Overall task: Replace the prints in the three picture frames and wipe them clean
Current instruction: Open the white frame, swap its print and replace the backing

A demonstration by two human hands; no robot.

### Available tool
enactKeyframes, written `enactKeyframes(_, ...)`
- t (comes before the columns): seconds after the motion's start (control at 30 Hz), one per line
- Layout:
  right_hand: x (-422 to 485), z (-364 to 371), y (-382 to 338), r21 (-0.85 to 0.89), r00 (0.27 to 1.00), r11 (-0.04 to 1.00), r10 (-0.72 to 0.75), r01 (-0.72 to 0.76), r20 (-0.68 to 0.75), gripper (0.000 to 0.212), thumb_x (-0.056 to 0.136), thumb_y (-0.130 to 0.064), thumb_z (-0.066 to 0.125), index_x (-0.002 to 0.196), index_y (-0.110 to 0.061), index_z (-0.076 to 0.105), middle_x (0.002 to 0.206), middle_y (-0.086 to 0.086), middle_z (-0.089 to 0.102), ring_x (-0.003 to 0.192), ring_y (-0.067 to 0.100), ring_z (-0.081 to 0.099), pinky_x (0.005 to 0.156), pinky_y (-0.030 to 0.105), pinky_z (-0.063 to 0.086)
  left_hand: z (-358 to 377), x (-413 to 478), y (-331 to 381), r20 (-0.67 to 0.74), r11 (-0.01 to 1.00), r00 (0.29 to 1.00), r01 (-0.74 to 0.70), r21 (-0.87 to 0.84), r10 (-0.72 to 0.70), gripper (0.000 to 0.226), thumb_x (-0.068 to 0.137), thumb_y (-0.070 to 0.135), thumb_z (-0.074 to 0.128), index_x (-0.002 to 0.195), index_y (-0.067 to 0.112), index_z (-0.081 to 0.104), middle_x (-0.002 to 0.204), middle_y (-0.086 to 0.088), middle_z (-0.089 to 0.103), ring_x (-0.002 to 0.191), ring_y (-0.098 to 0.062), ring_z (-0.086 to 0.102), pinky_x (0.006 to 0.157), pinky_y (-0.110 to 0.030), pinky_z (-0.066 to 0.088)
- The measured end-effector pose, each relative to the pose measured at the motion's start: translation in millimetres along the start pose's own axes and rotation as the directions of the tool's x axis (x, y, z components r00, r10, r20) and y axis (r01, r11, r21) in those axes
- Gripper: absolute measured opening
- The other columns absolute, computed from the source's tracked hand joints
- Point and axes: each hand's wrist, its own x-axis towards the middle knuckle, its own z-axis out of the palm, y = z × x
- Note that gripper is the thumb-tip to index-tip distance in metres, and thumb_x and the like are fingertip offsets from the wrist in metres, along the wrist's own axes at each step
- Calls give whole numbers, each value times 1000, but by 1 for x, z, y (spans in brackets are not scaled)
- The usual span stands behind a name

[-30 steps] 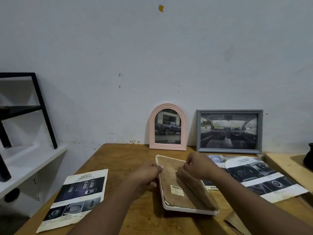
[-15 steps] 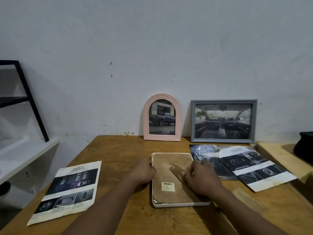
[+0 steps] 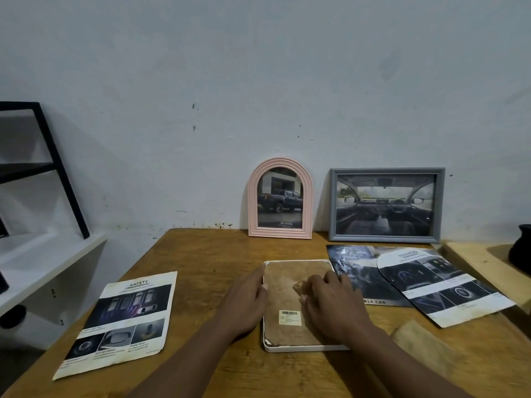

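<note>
- Three picture frames are showing: pink arched frame (image 3: 280,234), grey rectangular frame (image 3: 386,239), white rectangular frame (image 3: 304,348).
- Three loose paper prints are lying flat: "SAFETY" sheet (image 3: 123,320), dark car sheet (image 3: 356,271), arch-cut "ADVANCED" sheet (image 3: 436,285).
- Two bare hands are showing: left hand (image 3: 247,303), right hand (image 3: 333,305).

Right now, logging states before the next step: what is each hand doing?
Left hand: open, resting against the left edge of the white frame.
Right hand: open, pressing flat on its brown backing.

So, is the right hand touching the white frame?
Touching: the head view shows the right hand lying on the brown backing of the white frame.
</note>
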Motion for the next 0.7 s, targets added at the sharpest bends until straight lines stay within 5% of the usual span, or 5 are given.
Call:
enactKeyframes(0.3,4,-2,-2,-28,999,1000,1,0,34,43,101,-52,34,136,-31,48,139,8,47,129,31,41,104,51,41,14,-3,-17,15,994,1000,-1,110,-1,61,104,58,17,161,42,4,143,6,54,125,-14,53,106,-41,44)
enactKeyframes(0.7,4,-1,-3,-48,999,999,5,-4,36,45,102,-51,31,137,-29,48,138,9,49,128,30,42,103,51,42,21,7,-33,8,988,1000,-11,154,10,64,104,60,14,161,31,11,149,4,54,126,-21,57,104,-44,47)
